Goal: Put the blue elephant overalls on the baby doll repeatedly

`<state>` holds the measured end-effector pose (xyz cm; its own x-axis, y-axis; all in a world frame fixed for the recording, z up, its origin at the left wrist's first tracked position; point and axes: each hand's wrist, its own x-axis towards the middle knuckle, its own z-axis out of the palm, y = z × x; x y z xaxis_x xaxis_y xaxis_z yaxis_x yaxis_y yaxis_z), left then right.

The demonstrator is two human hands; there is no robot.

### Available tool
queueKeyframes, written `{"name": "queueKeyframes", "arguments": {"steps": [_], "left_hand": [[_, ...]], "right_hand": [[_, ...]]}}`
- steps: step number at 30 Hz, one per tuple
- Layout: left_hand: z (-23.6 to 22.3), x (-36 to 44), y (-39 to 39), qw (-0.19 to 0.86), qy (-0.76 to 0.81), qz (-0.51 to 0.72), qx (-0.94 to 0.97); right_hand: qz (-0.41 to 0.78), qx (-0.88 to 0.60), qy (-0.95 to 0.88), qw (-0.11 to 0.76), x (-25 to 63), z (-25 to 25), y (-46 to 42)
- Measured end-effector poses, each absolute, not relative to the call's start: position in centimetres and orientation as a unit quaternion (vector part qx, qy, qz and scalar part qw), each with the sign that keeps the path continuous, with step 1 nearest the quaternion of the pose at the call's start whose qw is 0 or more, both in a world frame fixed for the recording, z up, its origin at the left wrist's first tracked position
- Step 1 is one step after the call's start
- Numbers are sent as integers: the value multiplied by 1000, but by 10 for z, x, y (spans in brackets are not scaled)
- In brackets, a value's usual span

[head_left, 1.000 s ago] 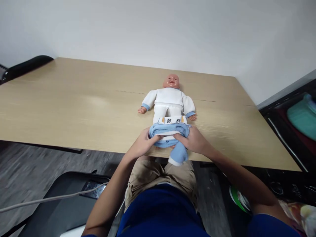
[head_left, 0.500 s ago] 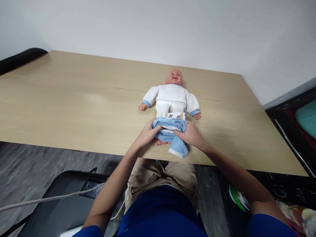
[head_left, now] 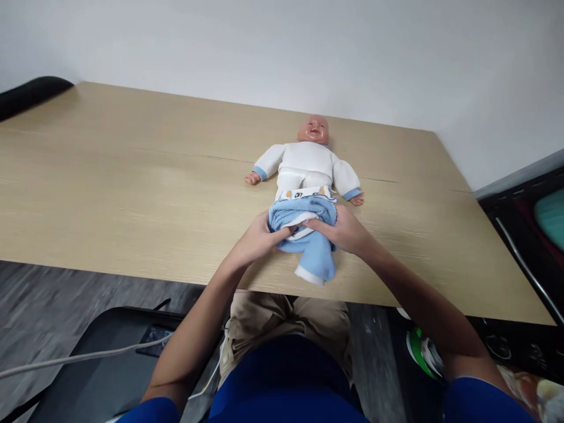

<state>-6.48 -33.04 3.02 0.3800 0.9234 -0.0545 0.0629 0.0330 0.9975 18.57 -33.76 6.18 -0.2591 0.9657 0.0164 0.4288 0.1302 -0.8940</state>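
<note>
A baby doll (head_left: 307,157) lies on its back on the table, head toward the wall, dressed in a white top with blue cuffs. Bunched around its lower legs is a light-blue garment (head_left: 319,255) with white edging, which looks like doll trousers; its printed white band shows eyes. My left hand (head_left: 259,236) grips the left side of the bunched cloth, thumb on top. On the opposite side my right hand (head_left: 346,228) pinches it, the thumb reaching to the middle. One blue tube of cloth hangs toward me. The doll's feet are hidden under the fabric.
The wooden table (head_left: 132,176) meets a white wall at the back. A black chair (head_left: 101,358) with a phone (head_left: 152,339) and a cable (head_left: 88,355) stands at lower left. To the right is a black rack (head_left: 520,235) holding a teal item (head_left: 550,211).
The bunched blue garment has shifted slightly up the doll's legs, with both hands still on it. The doll's foot, visible half a second ago, is now covered. The camera view has shifted a little.
</note>
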Motion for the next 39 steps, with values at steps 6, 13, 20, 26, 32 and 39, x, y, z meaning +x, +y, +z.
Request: {"name": "queueKeyframes", "arguments": {"steps": [6, 13, 20, 26, 32, 39], "left_hand": [[27, -80, -349, 530, 462, 372, 606], [9, -97, -370, 511, 511, 260, 640], [13, -97, -374, 485, 517, 205, 675], [8, -94, -374, 399, 541, 203, 712], [-10, -88, -371, 434, 525, 269, 680], [-23, -76, -363, 492, 497, 382, 604]], "right_hand": [[377, -537, -713, 247, 170, 81, -356], [351, -533, -749, 177, 161, 67, -364], [302, -557, -763, 130, 157, 55, -360], [252, -542, -778, 192, 161, 40, -368], [251, -557, -774, 165, 158, 38, -372], [324, -558, -740, 189, 165, 36, -365]]}}
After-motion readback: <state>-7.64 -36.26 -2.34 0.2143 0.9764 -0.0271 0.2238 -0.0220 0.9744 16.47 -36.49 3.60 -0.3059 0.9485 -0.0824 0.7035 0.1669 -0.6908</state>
